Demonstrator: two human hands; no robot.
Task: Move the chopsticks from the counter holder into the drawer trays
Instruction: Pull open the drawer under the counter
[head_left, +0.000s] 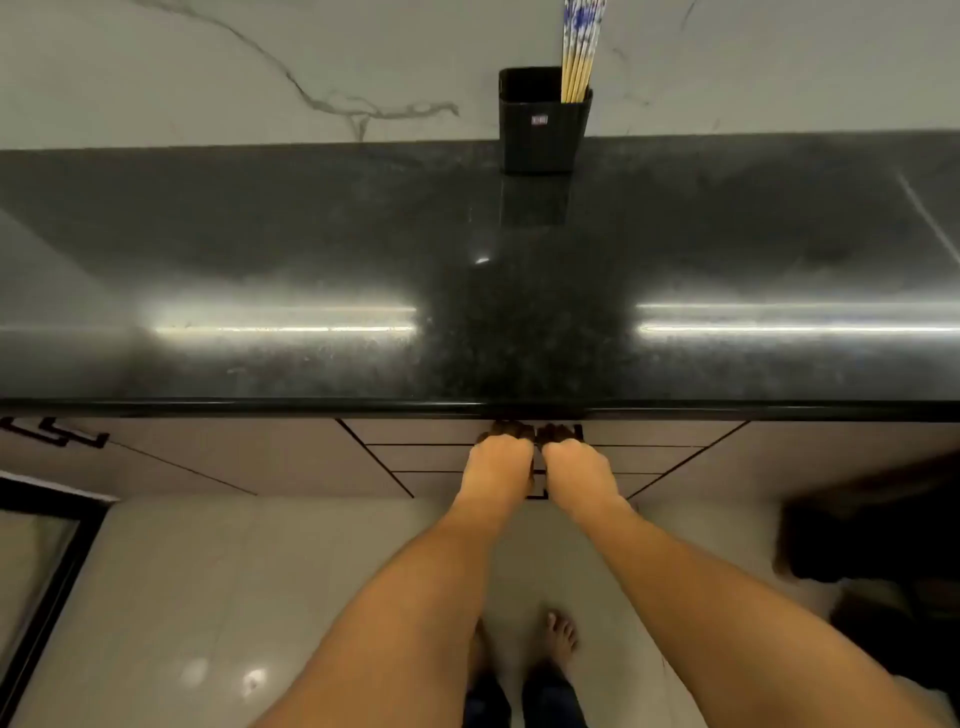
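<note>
Several chopsticks (579, 57) with blue-and-white tops and yellow shafts stand in a black square holder (540, 124) at the back of the dark counter (467, 286). Below the counter's front edge is the top drawer (415, 432) of a beige stack, shut. My left hand (501, 460) and my right hand (571, 462) are side by side at the drawer's top, fingers curled under the counter lip on the dark drawer handle (576, 430). The fingertips are in shadow. No trays are in view.
A marbled white wall (260, 62) rises behind the counter. More drawer fronts (426, 460) lie below the top one, cabinet doors to either side. My bare feet (558, 631) stand on pale floor tiles. A dark object (872, 530) sits at the right, a black-framed panel (47, 545) at the left.
</note>
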